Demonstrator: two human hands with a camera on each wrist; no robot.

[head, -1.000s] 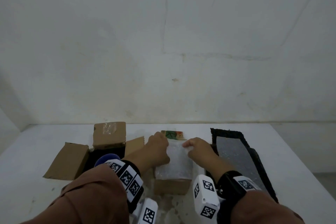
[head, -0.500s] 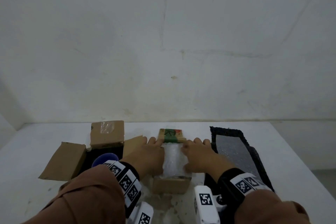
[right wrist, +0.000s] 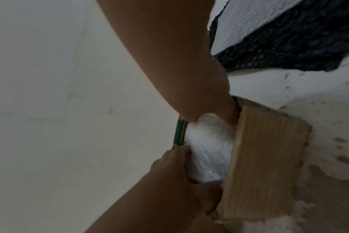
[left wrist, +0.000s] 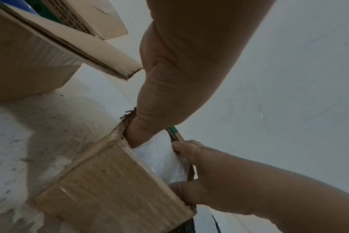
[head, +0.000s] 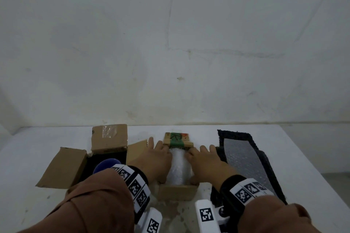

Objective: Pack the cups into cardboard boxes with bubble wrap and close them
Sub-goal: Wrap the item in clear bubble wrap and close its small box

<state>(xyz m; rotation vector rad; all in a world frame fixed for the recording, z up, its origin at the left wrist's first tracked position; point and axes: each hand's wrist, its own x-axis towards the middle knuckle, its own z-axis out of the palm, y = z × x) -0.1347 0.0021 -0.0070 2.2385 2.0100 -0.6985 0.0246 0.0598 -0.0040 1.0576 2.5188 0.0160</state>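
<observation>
Left: an open cardboard box (head: 106, 152) with its flaps spread, a blue cup (head: 106, 163) inside and only its rim showing; the sleeve hides the rest of it, and whether any wrap lies round it cannot be told. Just to the right, the left hand (head: 155, 159) presses down on the left edge of the small box (head: 178, 192); its fingers lie fairly straight over the side, its thumb (left wrist: 141, 130) is tucked between the box wall and the bubble-wrapped bundle (head: 179, 170), and it clasps nothing. Centre: the bundle sits in the small box, standing proud of the rim, with the printed far flap (head: 178, 139) upright behind it; presumably a cup is within, though the wrap conceals it entirely. Judged handling: the wrap is soft, springy and somewhat slick, the contents rigid and breakable, the cardboard light and easily creased; pressure is best spread over the bundle's top and sides, and the flaps taken at their free edges. Right of centre: the right hand (head: 205, 161) mirrors the left, fingers extended along the right edge, thumb (right wrist: 228, 113) pushed in beside the bundle, gripping nothing. Far right: a sheet of bubble wrap (head: 244, 161) lies on a black mat (head: 269, 168) on the table (head: 303, 157); the side flaps of the small box lie hidden under the hands.
</observation>
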